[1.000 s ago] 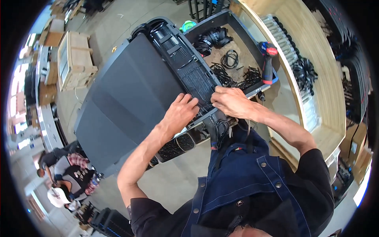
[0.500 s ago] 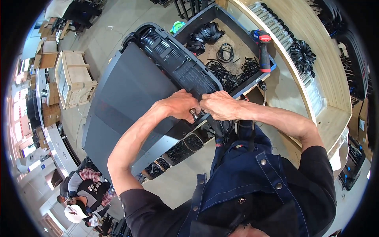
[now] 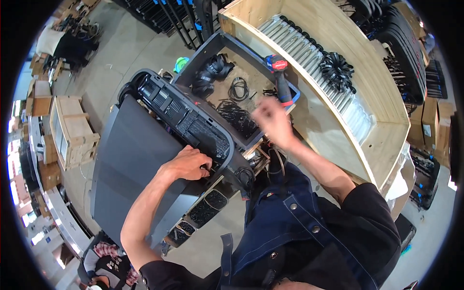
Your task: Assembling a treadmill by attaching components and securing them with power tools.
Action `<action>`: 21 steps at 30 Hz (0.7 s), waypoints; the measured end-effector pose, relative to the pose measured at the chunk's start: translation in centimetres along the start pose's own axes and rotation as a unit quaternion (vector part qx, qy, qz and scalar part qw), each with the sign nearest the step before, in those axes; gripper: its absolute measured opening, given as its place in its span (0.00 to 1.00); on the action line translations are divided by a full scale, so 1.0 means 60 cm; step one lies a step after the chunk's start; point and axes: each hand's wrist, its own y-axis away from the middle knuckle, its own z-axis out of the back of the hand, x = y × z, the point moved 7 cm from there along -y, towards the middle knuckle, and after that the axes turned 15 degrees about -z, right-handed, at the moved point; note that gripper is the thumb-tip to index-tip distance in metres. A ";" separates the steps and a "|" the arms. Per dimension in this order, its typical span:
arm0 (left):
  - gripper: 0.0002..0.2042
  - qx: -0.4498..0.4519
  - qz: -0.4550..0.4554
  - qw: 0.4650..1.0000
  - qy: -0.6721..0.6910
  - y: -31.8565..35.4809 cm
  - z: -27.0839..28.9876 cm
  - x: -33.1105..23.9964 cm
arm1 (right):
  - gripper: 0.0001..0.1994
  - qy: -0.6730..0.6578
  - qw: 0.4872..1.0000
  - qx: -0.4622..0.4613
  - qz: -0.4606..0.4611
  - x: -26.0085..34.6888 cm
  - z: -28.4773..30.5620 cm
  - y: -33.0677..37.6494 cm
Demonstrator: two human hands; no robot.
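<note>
My left hand (image 3: 191, 163) is closed at the near corner of a black ribbed plastic housing (image 3: 186, 116), beside a wide dark grey panel (image 3: 130, 164). Its fingers curl around something small that they hide. Smeared by motion, my right hand (image 3: 273, 121) is over the near right side of a dark tray (image 3: 249, 55), so its fingers cannot be read. Inside the tray are a coiled black cable (image 3: 239, 89), many thin black pieces (image 3: 234, 113) and curved black parts (image 3: 217, 65). A red, blue and black cordless drill (image 3: 280, 79) rests at the tray's right edge.
On the right, a wooden crate (image 3: 333, 140) holds rows of metal tubes (image 3: 299, 43) and black round parts (image 3: 337, 71). Small bins (image 3: 208, 209) of dark hardware sit below the panel's near edge. Another person (image 3: 108, 263) is at the lower left.
My right hand has come away from the corner where both hands were together and moved over the tray. My left hand stays at the corner. The whole view has shifted.
</note>
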 end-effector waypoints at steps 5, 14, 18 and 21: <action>0.08 0.009 -0.013 1.000 0.009 -0.009 0.005 -0.001 | 0.26 0.098 0.976 -0.139 -0.133 -0.233 0.104 -0.229; 0.09 0.046 0.049 0.997 0.027 0.000 -0.002 -0.005 | 0.19 -0.134 0.984 -0.046 -0.106 -0.145 0.154 -0.116; 0.09 0.052 0.045 0.997 0.023 -0.003 -0.004 -0.005 | 0.22 -0.192 0.933 0.218 -0.212 -0.087 0.170 0.008; 0.09 0.048 0.040 0.998 0.016 -0.009 -0.002 -0.003 | 0.27 -0.183 0.890 0.324 -0.262 -0.097 0.137 0.063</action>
